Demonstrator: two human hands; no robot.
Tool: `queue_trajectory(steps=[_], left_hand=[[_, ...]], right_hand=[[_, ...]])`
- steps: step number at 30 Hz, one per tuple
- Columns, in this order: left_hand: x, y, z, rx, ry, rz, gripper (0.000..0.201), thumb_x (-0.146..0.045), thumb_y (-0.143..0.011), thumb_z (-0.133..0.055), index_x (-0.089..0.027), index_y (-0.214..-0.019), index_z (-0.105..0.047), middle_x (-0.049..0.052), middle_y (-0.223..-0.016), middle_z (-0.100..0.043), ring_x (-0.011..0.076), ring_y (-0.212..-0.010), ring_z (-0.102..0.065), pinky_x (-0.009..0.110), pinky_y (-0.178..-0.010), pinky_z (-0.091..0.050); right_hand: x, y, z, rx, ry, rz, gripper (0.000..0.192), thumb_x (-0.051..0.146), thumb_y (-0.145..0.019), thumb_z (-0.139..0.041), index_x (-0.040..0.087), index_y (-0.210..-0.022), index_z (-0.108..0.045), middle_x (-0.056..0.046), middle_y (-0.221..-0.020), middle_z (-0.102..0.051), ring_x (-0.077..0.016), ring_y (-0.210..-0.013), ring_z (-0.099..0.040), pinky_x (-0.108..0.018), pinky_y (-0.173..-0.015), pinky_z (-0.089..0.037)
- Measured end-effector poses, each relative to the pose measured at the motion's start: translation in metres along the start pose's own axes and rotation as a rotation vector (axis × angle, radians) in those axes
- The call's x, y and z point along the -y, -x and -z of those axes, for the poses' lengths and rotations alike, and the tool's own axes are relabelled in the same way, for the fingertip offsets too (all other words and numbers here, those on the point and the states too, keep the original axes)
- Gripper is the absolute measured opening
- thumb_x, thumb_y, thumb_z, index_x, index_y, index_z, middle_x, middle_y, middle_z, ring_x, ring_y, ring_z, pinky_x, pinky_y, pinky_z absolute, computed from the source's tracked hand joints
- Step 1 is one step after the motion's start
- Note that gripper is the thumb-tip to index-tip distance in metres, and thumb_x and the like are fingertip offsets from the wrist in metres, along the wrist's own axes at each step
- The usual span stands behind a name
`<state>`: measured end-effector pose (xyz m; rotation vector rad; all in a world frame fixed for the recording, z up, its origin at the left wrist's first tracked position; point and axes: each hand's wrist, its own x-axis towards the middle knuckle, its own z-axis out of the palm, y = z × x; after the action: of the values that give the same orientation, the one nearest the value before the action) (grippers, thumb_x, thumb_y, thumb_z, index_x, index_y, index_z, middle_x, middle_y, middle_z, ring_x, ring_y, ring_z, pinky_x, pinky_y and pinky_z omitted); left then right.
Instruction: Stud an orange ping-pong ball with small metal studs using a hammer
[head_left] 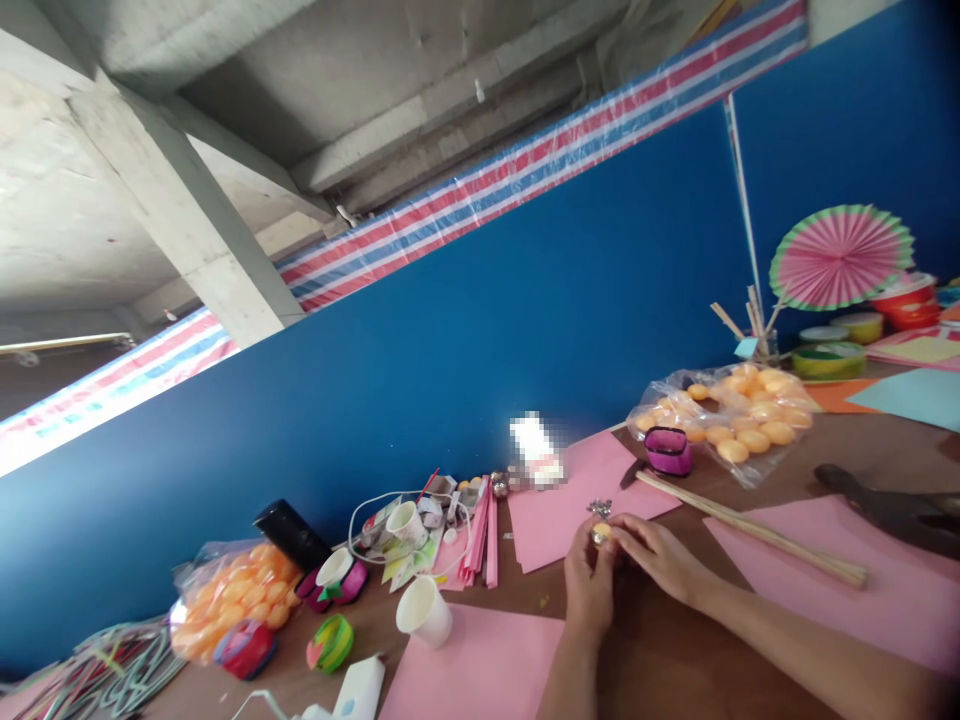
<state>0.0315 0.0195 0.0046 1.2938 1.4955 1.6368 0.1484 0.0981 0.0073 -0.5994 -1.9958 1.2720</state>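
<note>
Between the fingertips of both hands is a small round orange-and-silver piece (601,534), partly covered by the fingers. My left hand (587,588) is closed around its near side. From the right, my right hand (660,556) pinches it with thumb and fingers. Just beyond the hands, a small heap of shiny metal bits (599,507) lies near the edge of a pink paper sheet (551,530). A bundle of thin wooden sticks (765,530) lies to the right, beyond my right forearm.
Clear bags of orange balls (757,412) stand at the back right and left. A white paper cup (424,612) stands on pink paper left of my hands. A purple strap roll (667,451), dark-handled scissors (892,510) and a blue partition (450,370) are around the table.
</note>
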Motion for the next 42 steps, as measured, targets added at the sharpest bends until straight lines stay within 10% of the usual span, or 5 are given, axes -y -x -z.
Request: queue_trajectory(steps=[42], left_hand=[[0.008, -0.002, 0.0, -0.045, 0.158, 0.101, 0.048, -0.042, -0.079, -0.054, -0.016, -0.119, -0.047, 0.014, -0.119, -0.055, 0.0238, -0.107, -0.054, 0.034, -0.086, -0.048]], right_hand=[[-0.002, 0.001, 0.0, -0.017, 0.013, 0.034, 0.031, 0.043, -0.085, -0.041, 0.02, -0.101, -0.055, -0.004, -0.084, -0.065, -0.0191, -0.08, -0.061, -0.029, -0.075, -0.049]])
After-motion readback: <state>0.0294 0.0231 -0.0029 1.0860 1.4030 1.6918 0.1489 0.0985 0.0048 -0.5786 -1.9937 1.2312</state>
